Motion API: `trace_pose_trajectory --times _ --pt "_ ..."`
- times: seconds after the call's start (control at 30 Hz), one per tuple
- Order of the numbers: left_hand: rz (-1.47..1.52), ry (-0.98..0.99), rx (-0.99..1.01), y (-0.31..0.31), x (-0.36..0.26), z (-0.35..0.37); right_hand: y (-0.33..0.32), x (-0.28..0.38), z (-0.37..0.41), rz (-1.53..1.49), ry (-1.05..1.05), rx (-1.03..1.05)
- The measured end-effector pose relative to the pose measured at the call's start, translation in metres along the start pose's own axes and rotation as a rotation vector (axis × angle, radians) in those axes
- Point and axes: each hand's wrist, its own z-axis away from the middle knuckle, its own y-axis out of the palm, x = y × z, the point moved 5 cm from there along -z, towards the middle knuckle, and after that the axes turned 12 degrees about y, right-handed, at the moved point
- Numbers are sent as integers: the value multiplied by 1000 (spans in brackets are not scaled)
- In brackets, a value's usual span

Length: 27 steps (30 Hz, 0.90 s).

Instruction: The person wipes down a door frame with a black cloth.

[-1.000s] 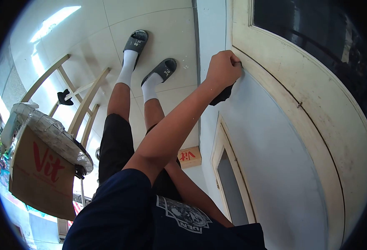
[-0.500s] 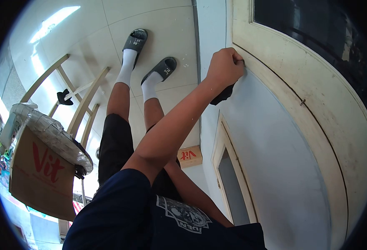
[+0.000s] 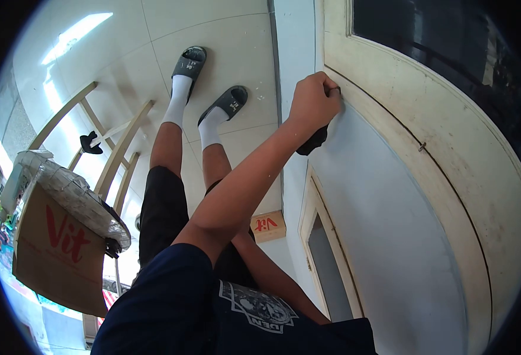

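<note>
My left hand is closed in a grip on a dark cloth, which hangs out below the palm and shows a little between the fingers. The fingertips meet the pale blue wall close to the cream wooden frame along its edge. My left arm stretches across in front of my body. Behind it passes my right forearm, and the right hand is hidden.
At left, a wooden stool bears a plastic-wrapped bundle and a Vit cardboard box. Another Vit box stands by the wall. A smaller cream-framed opening is low in the wall. My slippered feet are on the tiles.
The whole view has shifted slightly. My left hand keeps its grip on the dark cloth at nearly the same spot on the wall.
</note>
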Motion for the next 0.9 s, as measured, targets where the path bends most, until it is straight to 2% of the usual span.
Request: trace_pose_trajectory --times 0.03,0.1,0.17,0.23,0.27,0.3,0.4,0.53,0.6,0.67,0.73,0.77,0.83,0.9 --pt "16 -39 -9 1 8 -2 -1 3 9 -1 5 5" --pt "-76 -44 -40 4 39 -22 -15 18 26 222 -20 -327" --pt "-195 -56 -55 4 63 -39 -19 24 31 211 8 -353" --pt "-143 -87 -32 -1 50 -39 -19 18 23 198 31 -379" --pt "-93 -131 -4 -2 44 -33 -8 8 11 71 19 -203" --pt "-77 -42 -9 0 39 -25 2 2 3 -55 7 -25" --pt "-2 32 -12 5 5 8 -18 9 13 -24 17 39" --pt "34 -35 -14 3 15 -5 0 0 2 -55 35 31" --pt "18 -96 -53 -3 22 -15 8 -4 -1 -77 -11 -57" --pt "19 -56 -83 -7 19 -19 9 -9 -4 -88 -8 -50" --pt "132 -80 -87 -10 10 -15 17 -16 -3 -99 5 -35" --pt "236 -189 -42 -13 0 -8 17 -17 -2 -115 -10 -63" --pt "303 -164 -15 -18 -3 1 14 -13 -3 -137 -31 -94" --pt "371 -142 15 -21 -9 8 16 -14 -8 -121 32 5"
